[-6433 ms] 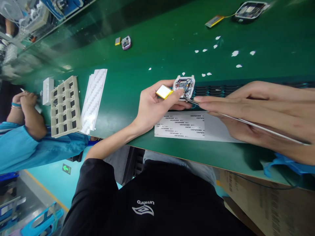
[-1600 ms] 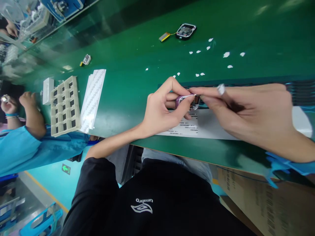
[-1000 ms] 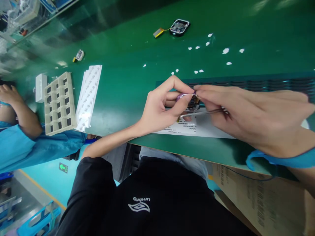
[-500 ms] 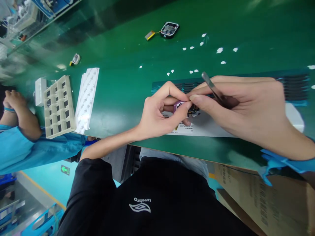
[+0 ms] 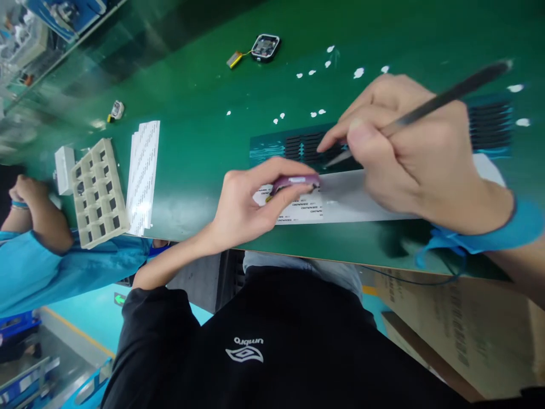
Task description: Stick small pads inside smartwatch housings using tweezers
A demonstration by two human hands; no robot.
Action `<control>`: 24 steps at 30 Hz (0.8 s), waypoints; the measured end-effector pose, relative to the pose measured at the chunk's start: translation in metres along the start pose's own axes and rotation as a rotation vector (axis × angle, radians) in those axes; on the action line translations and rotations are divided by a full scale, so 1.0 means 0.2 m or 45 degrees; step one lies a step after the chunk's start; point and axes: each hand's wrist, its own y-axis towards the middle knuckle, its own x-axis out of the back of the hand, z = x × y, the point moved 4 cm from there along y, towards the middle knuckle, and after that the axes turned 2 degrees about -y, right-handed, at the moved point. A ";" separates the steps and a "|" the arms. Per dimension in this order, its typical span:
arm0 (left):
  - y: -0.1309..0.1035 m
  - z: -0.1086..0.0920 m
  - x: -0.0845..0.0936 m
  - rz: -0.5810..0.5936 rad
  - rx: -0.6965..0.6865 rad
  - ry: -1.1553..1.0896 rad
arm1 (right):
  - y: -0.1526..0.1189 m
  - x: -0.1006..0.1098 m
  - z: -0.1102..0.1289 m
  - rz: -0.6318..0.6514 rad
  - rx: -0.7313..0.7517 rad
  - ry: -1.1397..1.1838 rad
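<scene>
While I am leaning over the green bench [image 5: 204,125], it is filling nearly the whole view, and everything else is lying on it or hovering just above it. At about eight o'clock from my hands a co-worker's blue sleeve [image 5: 38,267] is resting along the near edge. Just past it, at nine o'clock, a beige compartment tray [image 5: 99,193] is sitting with small dark squares in several cells, and a stack of white printed strips [image 5: 142,169] is lying just beside it. Right under my hands a long white label sheet [image 5: 357,196] is stretching toward three o'clock, with a teal sheet of black pads [image 5: 293,146] touching its far edge. My right hand [image 5: 409,153] is hovering over that teal sheet, its fingers clamping together on thin metal tweezers [image 5: 443,96] whose tip is pointing down at the black pads. My left hand [image 5: 251,201] is curling over the white sheet, thumb and fingers pinching a small purple watch case [image 5: 293,182] held edge-on, just above the sheet. Far off at twelve o'clock an opened dark watch body [image 5: 264,46] is lying with a yellow battery [image 5: 234,58] wired to it, and small white scraps [image 5: 358,72] are lying scattered toward one o'clock.
</scene>
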 end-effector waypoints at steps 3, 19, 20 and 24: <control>-0.09 0.00 -0.01 0.136 -0.199 0.287 | 0.03 0.02 -0.04 0.086 -0.194 0.001; -0.17 0.15 -0.07 0.036 -0.321 0.617 | 0.03 -0.06 -0.25 0.452 -0.543 0.515; -0.16 0.15 -0.07 0.034 -0.326 0.615 | 0.03 -0.06 -0.25 0.459 -0.564 0.512; -0.16 0.14 -0.07 0.037 -0.335 0.622 | 0.03 -0.04 -0.22 0.472 -0.704 0.479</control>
